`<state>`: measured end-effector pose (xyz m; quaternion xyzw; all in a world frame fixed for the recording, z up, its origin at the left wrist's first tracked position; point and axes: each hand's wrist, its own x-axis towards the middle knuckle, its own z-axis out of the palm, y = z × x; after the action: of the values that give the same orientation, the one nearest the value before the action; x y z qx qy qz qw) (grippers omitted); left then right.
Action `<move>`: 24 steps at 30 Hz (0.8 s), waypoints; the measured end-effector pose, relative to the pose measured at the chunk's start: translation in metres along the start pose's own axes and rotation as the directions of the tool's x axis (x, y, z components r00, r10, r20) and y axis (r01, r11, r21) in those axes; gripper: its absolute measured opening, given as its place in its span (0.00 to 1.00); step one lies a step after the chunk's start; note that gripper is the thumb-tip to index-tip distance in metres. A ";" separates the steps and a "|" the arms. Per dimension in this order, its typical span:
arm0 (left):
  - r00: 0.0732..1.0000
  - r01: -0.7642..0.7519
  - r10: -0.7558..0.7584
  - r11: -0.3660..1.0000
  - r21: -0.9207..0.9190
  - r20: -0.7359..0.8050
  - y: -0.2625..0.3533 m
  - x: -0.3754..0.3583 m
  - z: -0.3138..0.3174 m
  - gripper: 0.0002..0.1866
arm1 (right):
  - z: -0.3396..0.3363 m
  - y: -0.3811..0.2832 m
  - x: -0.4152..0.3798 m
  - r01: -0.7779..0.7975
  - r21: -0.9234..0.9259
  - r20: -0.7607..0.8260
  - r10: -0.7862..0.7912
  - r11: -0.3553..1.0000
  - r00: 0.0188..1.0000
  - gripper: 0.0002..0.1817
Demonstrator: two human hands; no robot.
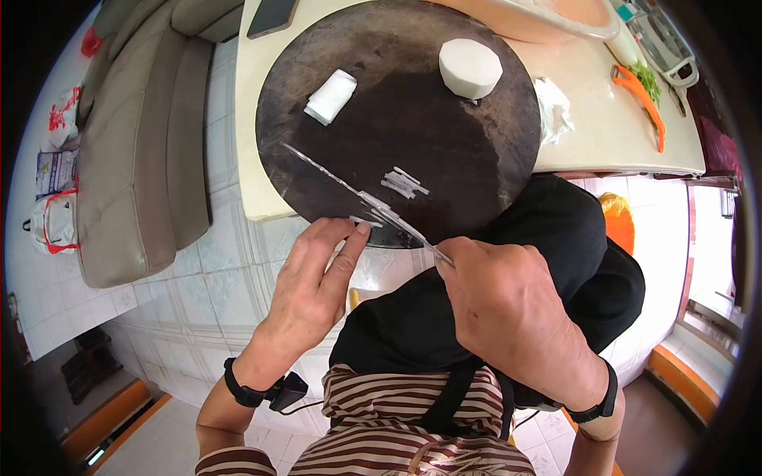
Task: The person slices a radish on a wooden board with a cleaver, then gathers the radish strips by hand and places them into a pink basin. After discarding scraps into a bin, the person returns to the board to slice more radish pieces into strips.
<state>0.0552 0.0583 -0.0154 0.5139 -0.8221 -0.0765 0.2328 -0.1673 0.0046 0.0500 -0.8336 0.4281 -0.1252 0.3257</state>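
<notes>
My right hand [508, 301] is closed round the handle end of a knife [329, 176]. The blade, seen nearly edge-on, slants up and left across a round dark cutting board [381, 103]. White bits cling along it. My left hand [313, 278] is at the board's near edge, thumb and fingers a little apart, fingertips against a thin white strip [367, 223] beside the blade. Beyond the knife lies a small pile of white strips [405, 183]. A stack of white slices [331, 97] rests at the board's left, and a thick peeled white chunk [471, 69] at its far right.
The board stands on a cream table [248, 159]. An orange peeler [641, 103], a crumpled white tissue [553, 111], green leaves [647, 82] and a peach-coloured basin [548, 20] are to the right and back. A dark phone [271, 17] lies back left. A grey sofa [131, 151] stands left.
</notes>
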 end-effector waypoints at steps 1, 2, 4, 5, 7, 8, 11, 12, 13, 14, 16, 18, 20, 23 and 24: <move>1.000 0.002 -0.002 1.000 0.001 0.007 0.000 0.000 0.000 0.30 | 0.000 0.001 0.000 -0.008 0.003 -0.015 0.008 1.000 1.000 0.05; 1.000 0.001 -0.001 1.000 0.002 0.009 0.000 0.000 0.000 0.30 | -0.001 0.002 0.000 -0.009 0.004 -0.016 0.009 1.000 1.000 0.05; 1.000 0.000 0.000 1.000 0.004 0.004 0.001 0.001 0.000 0.29 | -0.001 0.003 0.001 -0.009 0.022 -0.009 0.010 1.000 1.000 0.05; 1.000 0.000 0.000 1.000 0.005 0.005 0.001 0.000 0.000 0.29 | -0.001 0.003 0.000 -0.009 0.023 -0.009 0.009 1.000 1.000 0.05; 1.000 -0.011 0.011 1.000 -0.022 -0.024 0.000 -0.001 0.001 0.28 | 0.000 0.004 -0.001 0.008 0.037 -0.005 -0.008 0.999 1.000 0.05; 1.000 -0.011 0.010 1.000 -0.021 -0.022 -0.001 -0.003 0.002 0.28 | 0.000 0.004 0.000 0.008 0.039 -0.004 -0.008 0.999 1.000 0.05; 0.996 -0.017 0.013 0.999 -0.044 -0.090 -0.002 -0.005 0.005 0.28 | 0.000 0.004 0.001 -0.002 0.060 0.012 0.001 0.998 1.000 0.05; 0.995 0.015 -0.020 0.999 -0.048 -0.096 -0.001 -0.003 0.004 0.27 | 0.000 0.004 0.001 0.007 0.058 0.006 -0.007 0.998 1.000 0.05; 0.993 0.048 -0.054 0.997 -0.052 -0.103 0.000 -0.001 0.003 0.27 | 0.000 0.004 0.002 0.016 0.055 0.000 -0.016 0.998 1.000 0.05; 0.993 0.052 -0.058 0.997 -0.052 -0.102 0.001 0.001 0.001 0.27 | 0.000 0.003 0.002 0.017 0.057 0.004 -0.018 0.998 1.000 0.05; 0.999 0.035 -0.035 0.999 0.010 -0.037 0.002 0.005 -0.002 0.27 | -0.002 0.001 0.004 -0.044 0.058 0.056 0.041 0.997 0.998 0.04; 0.999 0.033 -0.033 0.999 0.010 -0.030 0.000 0.004 -0.003 0.27 | -0.003 0.001 0.005 -0.040 0.063 0.055 0.036 0.997 0.998 0.04; 0.999 0.031 -0.031 0.999 0.009 -0.022 0.000 0.004 -0.003 0.27 | -0.004 0.002 0.005 -0.037 0.068 0.054 0.033 0.997 0.998 0.04; 1.000 0.020 -0.019 0.999 0.036 -0.015 0.000 0.001 -0.004 0.28 | -0.003 0.004 0.005 -0.042 0.079 0.062 0.037 0.996 0.997 0.04; 0.999 0.030 -0.030 0.999 0.036 -0.011 0.000 0.000 -0.004 0.28 | -0.003 0.004 0.005 -0.036 0.079 0.057 0.032 0.996 0.998 0.04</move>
<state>0.0567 0.0590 -0.0123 0.5308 -0.8143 -0.0624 0.2264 -0.1680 -0.0021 0.0491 -0.8158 0.4275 -0.1133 0.3726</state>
